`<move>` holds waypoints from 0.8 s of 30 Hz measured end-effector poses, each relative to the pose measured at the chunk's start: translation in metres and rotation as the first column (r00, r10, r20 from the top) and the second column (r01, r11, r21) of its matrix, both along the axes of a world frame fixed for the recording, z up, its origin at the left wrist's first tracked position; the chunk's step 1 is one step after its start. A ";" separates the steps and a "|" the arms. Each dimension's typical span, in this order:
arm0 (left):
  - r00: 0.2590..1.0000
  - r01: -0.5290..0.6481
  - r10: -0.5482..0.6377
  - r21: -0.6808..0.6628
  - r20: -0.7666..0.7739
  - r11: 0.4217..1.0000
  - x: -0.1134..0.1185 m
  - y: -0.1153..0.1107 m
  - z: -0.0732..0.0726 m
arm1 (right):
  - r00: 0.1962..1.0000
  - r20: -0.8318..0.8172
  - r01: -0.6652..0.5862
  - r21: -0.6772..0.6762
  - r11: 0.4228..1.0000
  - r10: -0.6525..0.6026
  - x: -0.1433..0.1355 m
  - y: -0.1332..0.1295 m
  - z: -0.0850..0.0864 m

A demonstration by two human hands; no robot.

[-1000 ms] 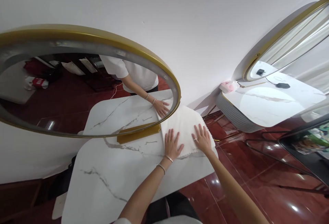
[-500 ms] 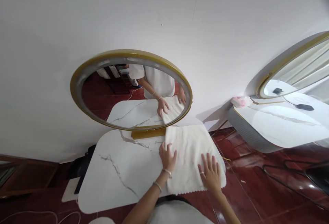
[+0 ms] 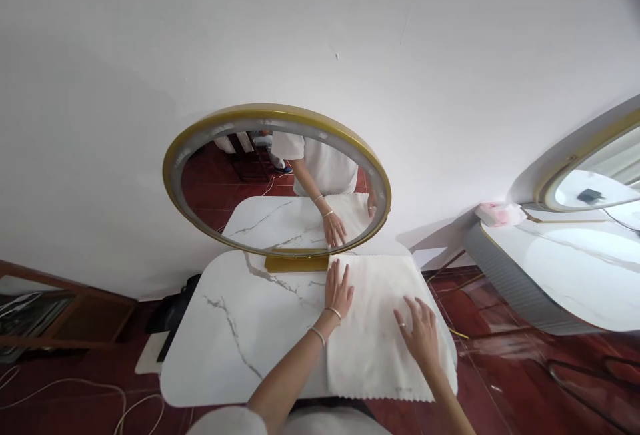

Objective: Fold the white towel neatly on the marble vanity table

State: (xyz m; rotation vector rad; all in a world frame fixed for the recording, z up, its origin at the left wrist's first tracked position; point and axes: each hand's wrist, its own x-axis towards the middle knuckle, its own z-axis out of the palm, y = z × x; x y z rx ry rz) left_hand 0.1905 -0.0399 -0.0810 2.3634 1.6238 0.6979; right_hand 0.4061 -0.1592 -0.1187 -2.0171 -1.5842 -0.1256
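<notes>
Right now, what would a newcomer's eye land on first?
The round gold-framed mirror against the white wall, standing at the back of the marble table and reflecting the person's arms. Then the white cloth spread flat on the table's right half, with the left hand and right hand pressed palm-down on it.

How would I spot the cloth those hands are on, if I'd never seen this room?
Find the round gold-framed mirror standing on the white marble table. Just right of its base lies the white cloth, spread flat under the left hand and right hand. Its zigzag-cut front edge and soft, unveined surface set it apart from the tabletop.
</notes>
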 end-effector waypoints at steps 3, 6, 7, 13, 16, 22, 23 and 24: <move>0.997 0.001 0.001 0.023 -0.071 1.000 0.002 0.004 -0.014 | 0.998 0.063 0.008 -0.034 0.999 -0.006 0.004 0.026 -0.003; 0.997 -0.035 0.036 0.023 -0.061 0.999 -0.003 0.004 -0.020 | 0.991 0.136 0.005 -0.094 0.996 0.008 -0.002 0.029 -0.011; 0.998 -0.038 0.039 0.023 -0.058 0.999 -0.006 0.003 -0.019 | 0.989 0.150 0.001 -0.105 0.994 0.015 -0.006 0.026 -0.012; 0.993 -0.068 0.070 0.021 -0.100 0.997 -0.048 -0.003 -0.016 | 0.979 0.143 -0.139 -0.045 0.989 0.144 -0.044 0.011 -0.004; 0.985 -0.102 0.103 0.018 -0.137 0.995 -0.084 -0.002 -0.018 | 0.912 0.111 -0.398 0.008 0.918 0.394 -0.084 0.007 0.005; 0.970 -0.106 0.107 0.014 -0.219 0.994 -0.170 0.007 -0.018 | 0.588 0.077 -0.778 -0.218 0.589 0.805 -0.195 -0.014 0.025; 0.969 -0.099 0.100 0.016 -0.227 0.995 -0.184 0.008 -0.018 | 0.567 0.067 -0.788 -0.247 0.564 0.821 -0.211 -0.016 0.028; 0.968 -0.096 0.097 0.017 -0.232 0.995 -0.197 0.009 -0.017 | 0.555 0.055 -0.793 -0.265 0.548 0.830 -0.226 -0.018 0.030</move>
